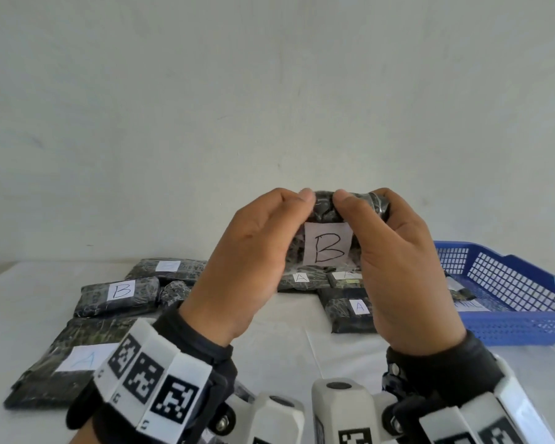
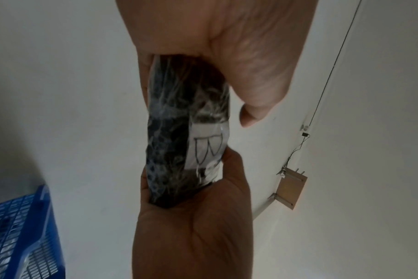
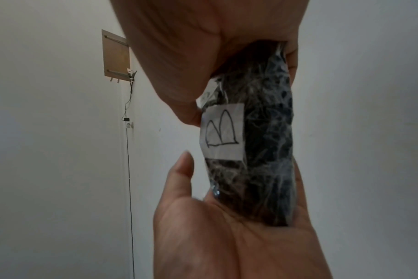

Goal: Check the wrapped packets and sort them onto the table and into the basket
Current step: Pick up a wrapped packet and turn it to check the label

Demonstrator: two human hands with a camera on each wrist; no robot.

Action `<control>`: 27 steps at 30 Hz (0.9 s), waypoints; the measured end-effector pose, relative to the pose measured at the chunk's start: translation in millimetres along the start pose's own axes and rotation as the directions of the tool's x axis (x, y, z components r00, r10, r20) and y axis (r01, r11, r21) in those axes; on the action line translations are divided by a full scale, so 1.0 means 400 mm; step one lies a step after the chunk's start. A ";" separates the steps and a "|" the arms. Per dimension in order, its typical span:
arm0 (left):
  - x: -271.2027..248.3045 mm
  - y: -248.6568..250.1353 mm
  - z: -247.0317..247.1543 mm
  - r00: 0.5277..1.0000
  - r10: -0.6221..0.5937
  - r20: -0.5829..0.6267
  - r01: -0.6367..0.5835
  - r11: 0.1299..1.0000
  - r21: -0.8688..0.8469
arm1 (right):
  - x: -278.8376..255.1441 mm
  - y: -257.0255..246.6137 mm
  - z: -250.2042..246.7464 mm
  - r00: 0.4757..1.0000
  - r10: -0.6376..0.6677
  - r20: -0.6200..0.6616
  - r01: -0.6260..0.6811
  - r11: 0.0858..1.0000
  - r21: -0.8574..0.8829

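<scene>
Both hands hold up one dark wrapped packet (image 1: 326, 248) above the table, its white label reading "B" turned toward me. My left hand (image 1: 253, 251) grips its left end and my right hand (image 1: 394, 251) its right end, with thumbs on the near top edge and fingers behind. The left wrist view has the packet (image 2: 179, 132) edge-on between my left hand (image 2: 191, 236) below and my right hand (image 2: 239, 56) above. In the right wrist view the packet (image 3: 263, 151) lies in my right hand (image 3: 227, 236).
On the white table (image 1: 285, 341) lie several wrapped packets: a "B" one (image 1: 119, 296), a large "A" one (image 1: 74, 357) at the near left, and "A" ones (image 1: 356, 310) under my hands. A blue basket (image 1: 510, 328) at the right holds a packet (image 1: 458, 290).
</scene>
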State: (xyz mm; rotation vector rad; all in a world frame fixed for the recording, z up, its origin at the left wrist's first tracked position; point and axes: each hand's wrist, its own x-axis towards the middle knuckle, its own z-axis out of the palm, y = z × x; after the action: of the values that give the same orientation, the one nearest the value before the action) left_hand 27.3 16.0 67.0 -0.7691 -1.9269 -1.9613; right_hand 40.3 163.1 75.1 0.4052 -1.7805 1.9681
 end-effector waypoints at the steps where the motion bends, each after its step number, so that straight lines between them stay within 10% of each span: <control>1: 0.001 0.001 -0.002 0.999 -0.024 0.027 0.024 1.000 -0.011 | 0.000 -0.003 -0.004 1.000 0.004 -0.001 -0.004 1.000 -0.005; 27: 0.012 -0.017 -0.013 0.998 -0.059 0.014 0.059 0.998 -0.006 | 0.006 0.019 0.004 0.996 -0.058 -0.071 0.052 0.995 -0.080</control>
State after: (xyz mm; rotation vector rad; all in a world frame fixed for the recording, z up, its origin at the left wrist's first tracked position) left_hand 18.8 12.0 64.2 -0.7366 -1.9738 -2.0025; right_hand 34.1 161.3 69.9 0.3487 -1.7748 1.8456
